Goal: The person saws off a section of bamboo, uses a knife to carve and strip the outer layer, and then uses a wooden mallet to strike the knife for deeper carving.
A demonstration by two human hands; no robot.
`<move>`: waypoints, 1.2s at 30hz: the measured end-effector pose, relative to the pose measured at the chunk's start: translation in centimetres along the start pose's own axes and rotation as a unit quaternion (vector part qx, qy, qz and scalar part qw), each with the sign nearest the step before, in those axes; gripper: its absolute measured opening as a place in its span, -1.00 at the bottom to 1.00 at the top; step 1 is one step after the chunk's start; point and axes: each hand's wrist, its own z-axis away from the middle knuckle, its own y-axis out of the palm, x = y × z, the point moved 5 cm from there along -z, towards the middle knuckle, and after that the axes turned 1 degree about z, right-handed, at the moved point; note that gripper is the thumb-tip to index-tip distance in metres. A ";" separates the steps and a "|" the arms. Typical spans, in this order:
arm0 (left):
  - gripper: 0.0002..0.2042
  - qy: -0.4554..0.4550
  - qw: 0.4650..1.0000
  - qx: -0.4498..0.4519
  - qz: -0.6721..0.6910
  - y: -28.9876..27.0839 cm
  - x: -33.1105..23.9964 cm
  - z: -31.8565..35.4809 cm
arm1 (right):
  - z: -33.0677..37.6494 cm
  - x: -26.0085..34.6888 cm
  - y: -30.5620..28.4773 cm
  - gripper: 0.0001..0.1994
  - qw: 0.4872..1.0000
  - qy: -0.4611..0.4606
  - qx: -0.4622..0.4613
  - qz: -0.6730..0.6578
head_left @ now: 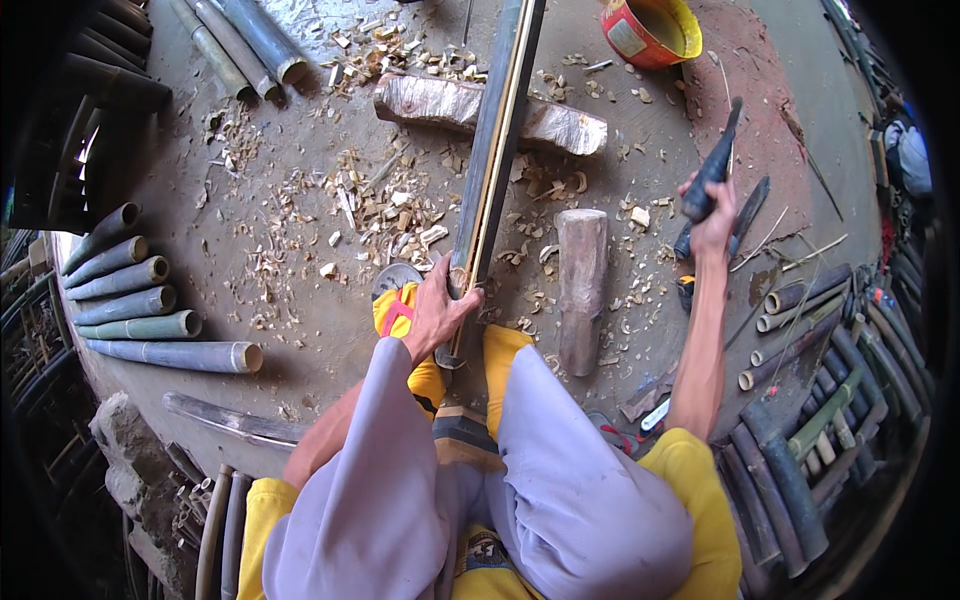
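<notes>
A long dark bamboo pole point(490, 140) with a pale split edge runs away from me between my feet. My left hand point(438, 308) closes round its near end. Out to the right, my right hand point(712, 218) is raised above the ground, wrapped round a dark tapered tool point(716, 165) whose narrow end points away from me. Its exact kind I cannot make out. Just beside that hand lies a dark flat blade point(750, 212). The pole crosses over a rough-hewn log point(430, 100).
A short upright-lying log point(582, 290) sits right of the pole amid scattered wood chips point(400, 205). A red and yellow bucket point(640, 38) stands at the far right. Cut bamboo lengths point(170, 357) lie at left, with more bamboo point(780, 480) piled at right.
</notes>
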 end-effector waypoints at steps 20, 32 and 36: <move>-0.27 0.074 0.986 -0.143 -0.043 2.6 0.8 -1.6 | 25.8 -5.4 12.5 -0.62 0.874 0.071 0.330 0.349; -0.43 0.052 0.990 -0.122 -0.048 2.6 -0.3 -1.6 | 25.0 -6.1 12.7 -0.66 0.896 0.105 0.315 0.295; -0.43 0.081 0.987 -0.133 -0.051 2.8 0.4 -1.5 | 26.1 -6.9 13.8 -0.66 0.909 0.189 0.271 0.252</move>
